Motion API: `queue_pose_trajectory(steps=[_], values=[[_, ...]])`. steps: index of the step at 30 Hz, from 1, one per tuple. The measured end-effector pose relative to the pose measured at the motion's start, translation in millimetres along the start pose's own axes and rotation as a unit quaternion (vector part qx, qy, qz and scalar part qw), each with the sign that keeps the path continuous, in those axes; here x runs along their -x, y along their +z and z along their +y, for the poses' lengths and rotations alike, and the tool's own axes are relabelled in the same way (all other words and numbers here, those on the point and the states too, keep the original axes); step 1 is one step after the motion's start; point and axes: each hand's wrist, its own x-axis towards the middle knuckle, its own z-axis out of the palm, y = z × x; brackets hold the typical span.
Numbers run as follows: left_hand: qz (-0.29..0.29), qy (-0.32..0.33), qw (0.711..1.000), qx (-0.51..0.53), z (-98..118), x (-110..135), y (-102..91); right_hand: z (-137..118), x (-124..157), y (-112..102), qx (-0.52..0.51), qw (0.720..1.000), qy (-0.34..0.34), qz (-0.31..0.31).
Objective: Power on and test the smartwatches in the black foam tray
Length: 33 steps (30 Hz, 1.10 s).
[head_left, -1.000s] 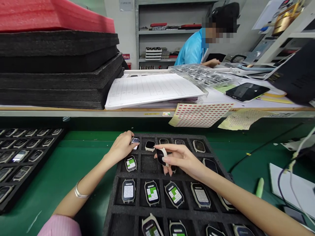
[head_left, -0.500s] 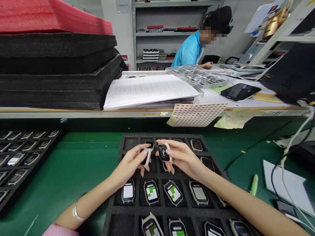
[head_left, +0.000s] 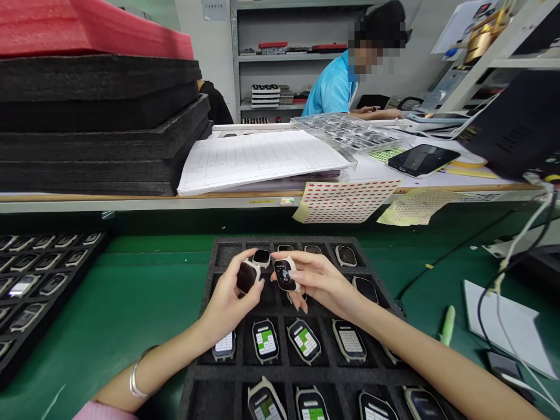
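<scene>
Far left, a second foam tray (head_left: pixel 65 256) of watch bodies lies on the green mat (head_left: pixel 144 291) — untouched. Centre, our black foam tray (head_left: pixel 219 256), pockets partly filled, several watch screens lit green and white. Our left hand (head_left: pixel 230 300) is closed around a white-cased watch body with a dark screen (head_left: pixel 247 276), pinched between thumb and fingers and lifted just above the tray's second row. Our right hand (head_left: pixel 321 280) grips a second watch body (head_left: pixel 284 275), screen faintly lit, fingertips on its edges. The two pieces sit just beside each other in the air — a careless turn could, we judge, knock case against case and mark a screen. A loosened pinch would drop either onto the lit watch (head_left: pixel 265 340) in the row below. Right, a green pen (head_left: pixel 447 326) and loose cables (head_left: pixel 503 286) lie near our forearm; a sweep could snag them.
</scene>
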Motion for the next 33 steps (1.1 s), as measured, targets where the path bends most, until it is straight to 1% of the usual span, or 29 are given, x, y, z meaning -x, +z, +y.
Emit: queue_pose_trajectory(steps=[2,9,15,19,21,26,33], values=[[0.005,-0.001,1.0,0.008,-1,0,1.1,-1,0,2,0.009,1.0,0.001,0.002],[-0.009,0.005,1.0,-0.003,1,2,1.0,-3,0,6,0.041,0.999,0.008,0.01],[-0.033,0.0,0.999,-0.01,3,2,-0.3,5,-1,2,0.064,0.998,0.027,-0.01],[-0.051,-0.028,0.998,0.005,4,2,-0.1,11,0,0,0.076,0.996,0.049,-0.019],[-0.05,-0.031,0.998,0.008,4,2,0.4,13,-1,1,0.07,0.996,0.047,-0.02],[-0.038,-0.012,0.999,0.0,4,2,0.6,13,-2,0,0.072,0.996,0.045,-0.025],[-0.053,-0.037,0.998,0.015,2,3,1.0,10,-1,3,0.084,0.996,0.03,-0.024]])
